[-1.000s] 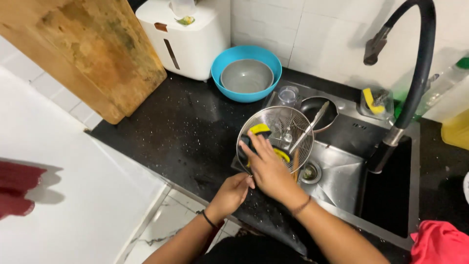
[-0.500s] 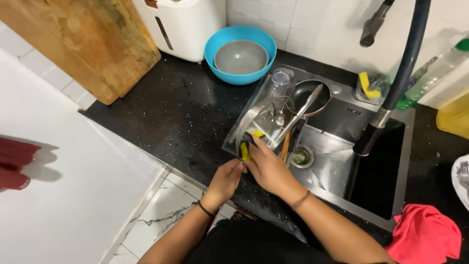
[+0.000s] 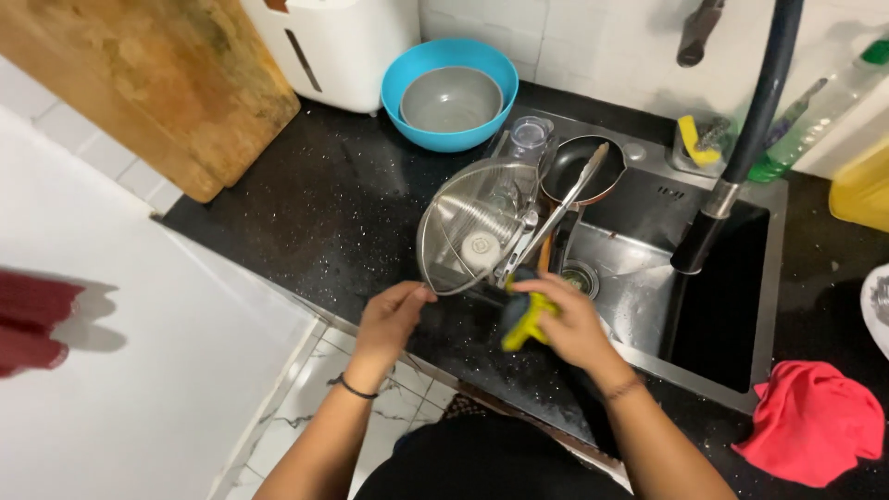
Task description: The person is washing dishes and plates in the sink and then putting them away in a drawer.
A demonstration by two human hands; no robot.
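Since half a second ago the right hand [image 3: 569,324] has pulled back out of the metal strainer [image 3: 477,227] toward the near edge of the sink [image 3: 648,278], taking the yellow sponge [image 3: 523,319] with it, and the strainer has tipped up so its open bowl now faces the camera. The left hand [image 3: 389,319] pinches the strainer's near rim between thumb and fingertips, holding it on edge over the left side of the sink, just above the black speckled counter [image 3: 306,213]. The right hand's fingers are curled tight around the sponge, which sits just below and to the right of the strainer's rim, apart from the mesh. A long metal handle [image 3: 560,208] slants across the strainer from a dark pan [image 3: 583,167] lying at the back of the sink. Behind them a clear glass [image 3: 531,134] stands at the sink's rear corner, and a blue bowl [image 3: 407,79] with a grey bowl [image 3: 451,100] inside rests on the counter. A wooden board [image 3: 139,83] leans at the upper left beside a white appliance [image 3: 333,46]. The black faucet hose [image 3: 741,148] arcs down over the right basin, and a red cloth [image 3: 815,421] lies on the counter at the lower right.
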